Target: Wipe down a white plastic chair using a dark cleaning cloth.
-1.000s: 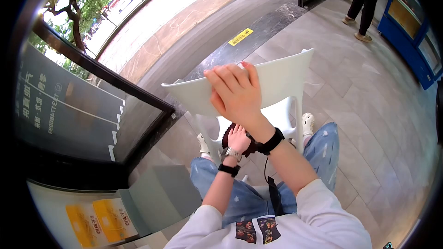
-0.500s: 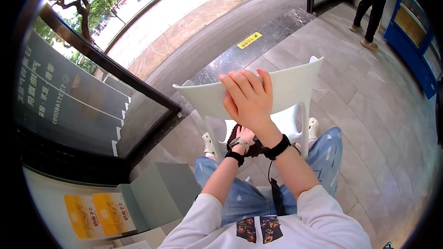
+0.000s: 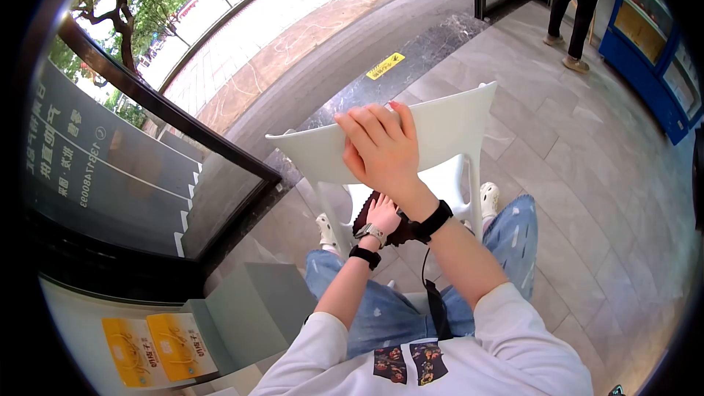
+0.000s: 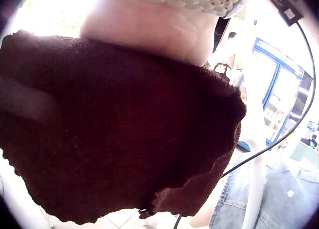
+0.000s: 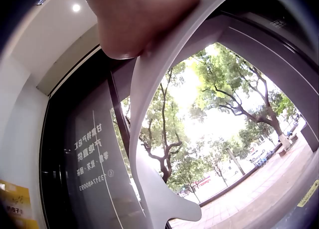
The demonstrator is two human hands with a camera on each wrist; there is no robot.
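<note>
A white plastic chair [image 3: 455,128] stands between the person's knees, its backrest toward the person. My right hand [image 3: 385,150] grips the top edge of the backrest, fingers bent over it and thumb on the near side. Lower down, my left hand [image 3: 383,215] lies with extended fingers on a dark brown cloth [image 3: 401,233] at the opening below the backrest. In the left wrist view the cloth [image 4: 114,124] spreads wide beneath the hand, with a ragged, wavy edge. The right wrist view shows the palm side against the chair's curved rim [image 5: 149,84].
A glass door [image 3: 125,154] with dark frame is on the left, near a grey box [image 3: 257,308] and yellow packages [image 3: 172,348]. A blue refrigerator [image 3: 645,44] and a standing person [image 3: 572,15] are at the far right. A black cable [image 4: 279,141] runs by the left wrist.
The head view has swayed right and back. My left hand has shifted slightly on the cloth, while my right hand keeps its place on the backrest.
</note>
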